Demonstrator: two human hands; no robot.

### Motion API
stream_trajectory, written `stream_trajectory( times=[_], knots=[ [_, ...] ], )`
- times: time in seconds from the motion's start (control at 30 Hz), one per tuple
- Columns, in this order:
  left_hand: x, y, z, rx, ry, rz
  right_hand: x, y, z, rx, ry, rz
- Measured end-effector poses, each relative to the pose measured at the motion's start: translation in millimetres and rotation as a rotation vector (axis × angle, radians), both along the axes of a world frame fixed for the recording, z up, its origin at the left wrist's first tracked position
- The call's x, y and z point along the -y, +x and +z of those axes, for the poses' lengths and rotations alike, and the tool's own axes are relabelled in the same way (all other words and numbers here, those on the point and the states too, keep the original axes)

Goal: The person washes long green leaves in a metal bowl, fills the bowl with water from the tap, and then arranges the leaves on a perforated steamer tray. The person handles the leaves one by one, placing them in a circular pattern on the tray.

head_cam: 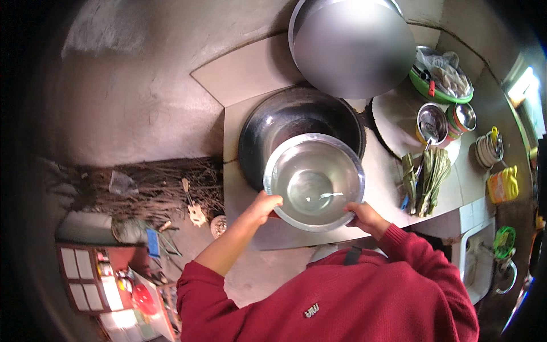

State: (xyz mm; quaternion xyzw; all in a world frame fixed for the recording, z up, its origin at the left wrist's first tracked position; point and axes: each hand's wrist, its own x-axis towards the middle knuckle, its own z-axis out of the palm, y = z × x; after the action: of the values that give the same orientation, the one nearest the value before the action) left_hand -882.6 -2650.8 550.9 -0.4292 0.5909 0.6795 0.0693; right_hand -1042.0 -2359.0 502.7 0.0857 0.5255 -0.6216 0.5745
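A wide stainless steel basin is held between my two hands, over the front rim of a large black wok. My left hand grips the basin's lower left rim, thumb on top. On the lower right rim, my right hand has a similar hold. The basin looks shiny inside, with bright reflections near its bottom; whether it holds clear water I cannot tell. The wok is set into a pale tiled stove counter. Part of the wok is hidden behind the basin.
Behind the wok leans a large round metal lid, partly blurred. To the right are dried leaf bundles, steel bowls, a green basin, stacked dishes, a yellow jug and a sink. Firewood lies at left.
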Motion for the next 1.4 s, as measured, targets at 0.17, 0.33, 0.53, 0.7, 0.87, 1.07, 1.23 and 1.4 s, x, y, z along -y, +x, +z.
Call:
stream_trajectory(
  times=[0.17,0.33,0.53,0.7,0.87,1.07,1.23,1.4],
  knots=[
    [109,-6,9,0.133,-0.040,-0.021,118,15,-53,0.209,-0.062,-0.075],
    [169,-23,-18,0.195,-0.086,-0.043,184,12,-80,0.236,-0.005,-0.150],
    [203,-70,-30,0.314,0.005,-0.205,215,4,-128,0.336,0.075,-0.255],
    [221,-102,-47,0.486,-0.030,-0.337,223,5,-139,0.389,0.182,-0.262],
    [243,-130,-45,0.656,-0.027,-0.511,231,2,-146,0.498,0.129,-0.181],
    [269,-159,-27,0.780,-0.221,-0.740,251,16,-138,0.620,0.033,-0.128],
    [263,-183,4,0.815,-0.354,-0.806,265,18,-131,0.710,-0.052,-0.055],
    [257,-188,26,0.600,-0.504,-0.835,270,21,-119,0.779,-0.123,-0.059]
  ],
)
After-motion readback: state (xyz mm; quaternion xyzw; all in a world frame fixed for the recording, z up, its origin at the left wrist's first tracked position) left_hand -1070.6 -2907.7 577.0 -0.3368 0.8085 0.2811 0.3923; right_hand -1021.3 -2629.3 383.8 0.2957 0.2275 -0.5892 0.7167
